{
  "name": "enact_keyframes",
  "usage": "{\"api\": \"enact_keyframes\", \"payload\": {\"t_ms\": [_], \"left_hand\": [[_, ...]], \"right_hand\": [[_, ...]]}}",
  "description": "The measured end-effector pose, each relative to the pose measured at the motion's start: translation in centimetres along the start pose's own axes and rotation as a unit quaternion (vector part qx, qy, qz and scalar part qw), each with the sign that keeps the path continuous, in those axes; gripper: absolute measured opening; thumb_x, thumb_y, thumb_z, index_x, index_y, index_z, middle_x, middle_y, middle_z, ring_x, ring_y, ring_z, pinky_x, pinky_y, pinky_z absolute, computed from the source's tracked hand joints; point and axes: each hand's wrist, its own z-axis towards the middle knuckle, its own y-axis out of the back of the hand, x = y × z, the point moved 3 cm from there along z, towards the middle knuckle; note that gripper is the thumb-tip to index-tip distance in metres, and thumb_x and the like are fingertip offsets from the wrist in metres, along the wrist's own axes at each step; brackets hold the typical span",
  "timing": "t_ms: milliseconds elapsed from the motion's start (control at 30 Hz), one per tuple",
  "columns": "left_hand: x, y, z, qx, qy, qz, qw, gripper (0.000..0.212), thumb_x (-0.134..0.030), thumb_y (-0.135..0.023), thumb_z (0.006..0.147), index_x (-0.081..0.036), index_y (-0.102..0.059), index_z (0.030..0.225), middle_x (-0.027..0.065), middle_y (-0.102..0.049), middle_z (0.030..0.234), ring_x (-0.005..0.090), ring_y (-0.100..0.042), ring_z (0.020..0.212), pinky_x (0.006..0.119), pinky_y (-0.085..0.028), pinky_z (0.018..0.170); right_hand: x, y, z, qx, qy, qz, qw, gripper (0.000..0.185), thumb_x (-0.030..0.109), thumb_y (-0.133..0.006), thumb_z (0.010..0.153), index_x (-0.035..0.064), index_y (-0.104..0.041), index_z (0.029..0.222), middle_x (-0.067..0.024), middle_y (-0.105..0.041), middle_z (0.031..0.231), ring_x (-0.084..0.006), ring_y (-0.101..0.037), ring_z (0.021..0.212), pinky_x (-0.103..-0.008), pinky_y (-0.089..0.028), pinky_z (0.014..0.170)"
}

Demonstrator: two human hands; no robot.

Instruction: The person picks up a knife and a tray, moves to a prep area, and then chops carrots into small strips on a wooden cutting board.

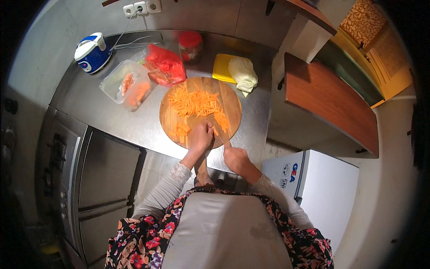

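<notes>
On a round wooden cutting board [233, 92] lies a wide pile of carrot strips [193, 102], with more strips at its right side and flat carrot slices [181, 130] at the lower left. My left hand [201, 136] rests on the board's near part, fingers curled down beside a few carrot pieces [215, 130]. At the board's near right edge, my right hand [237, 158] is closed on a knife, its index finger stretched forward along it. The knife's blade [222, 135] points away from me over the board; its handle is hidden in the hand.
Left of the board stands a clear plastic container [112, 79] with carrots. Behind are a red plastic bag [164, 65], a red-lidded jar [190, 45] and a blue-and-white rice cooker [92, 53]. A cabbage [242, 72] leans on a yellow container [221, 69]. A white fridge [327, 188] stands right.
</notes>
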Motion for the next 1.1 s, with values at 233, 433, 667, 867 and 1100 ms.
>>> {"api": "enact_keyframes", "payload": {"t_ms": [233,433,667,867,1100], "left_hand": [[0.4,0.2,0.4,0.031,0.039,-0.046,0.998,0.012,-0.015,-0.059,0.073,-0.004,-0.057,0.076,0.0145,-0.060,0.070,0.0306,-0.058,0.068,0.038,-0.044,0.060],[0.2,0.2,0.5,0.052,0.053,-0.042,0.996,0.012,-0.017,-0.059,0.073,-0.005,-0.056,0.075,0.0141,-0.060,0.070,0.0308,-0.058,0.068,0.039,-0.044,0.059],[0.0,0.2,0.5,0.045,0.042,-0.021,0.998,0.011,-0.015,-0.058,0.073,-0.004,-0.055,0.073,0.0135,-0.059,0.068,0.0288,-0.058,0.066,0.037,-0.043,0.058],[0.3,0.2,0.8,0.031,0.034,-0.040,0.998,0.008,-0.013,-0.055,0.074,-0.005,-0.054,0.072,0.0159,-0.058,0.068,0.0331,-0.057,0.068,0.040,-0.043,0.059],[0.0,0.5,0.5,0.024,0.033,-0.029,0.999,0.012,-0.014,-0.057,0.075,-0.003,-0.055,0.074,0.0132,-0.059,0.067,0.0283,-0.059,0.064,0.036,-0.044,0.057]], "right_hand": [[0.3,3.0,-0.1,0.069,-0.011,-0.027,0.997,0.017,0.009,-0.038,0.080,-0.0038,-0.046,0.089,-0.0211,-0.061,0.076,-0.0339,-0.062,0.071,-0.0423,-0.048,0.066],[0.0,3.2,0.2,0.134,-0.035,-0.020,0.990,0.025,0.013,-0.034,0.082,-0.0052,-0.046,0.094,-0.0240,-0.060,0.082,-0.0355,-0.060,0.081,-0.0439,-0.045,0.073],[-0.8,1.5,0.6,0.133,-0.036,0.018,0.990,0.027,0.014,-0.036,0.081,-0.0068,-0.045,0.095,-0.0241,-0.060,0.081,-0.0371,-0.060,0.079,-0.0453,-0.045,0.072],[-0.8,1.6,0.8,0.139,-0.043,0.021,0.989,0.030,0.017,-0.039,0.081,-0.0056,-0.042,0.101,-0.0254,-0.059,0.082,-0.0392,-0.057,0.083,-0.0491,-0.043,0.074],[-0.2,3.5,0.5,0.147,-0.064,0.034,0.986,0.028,0.018,-0.038,0.082,-0.0044,-0.044,0.098,-0.0255,-0.059,0.082,-0.0398,-0.057,0.084,-0.0479,-0.042,0.075]]}}
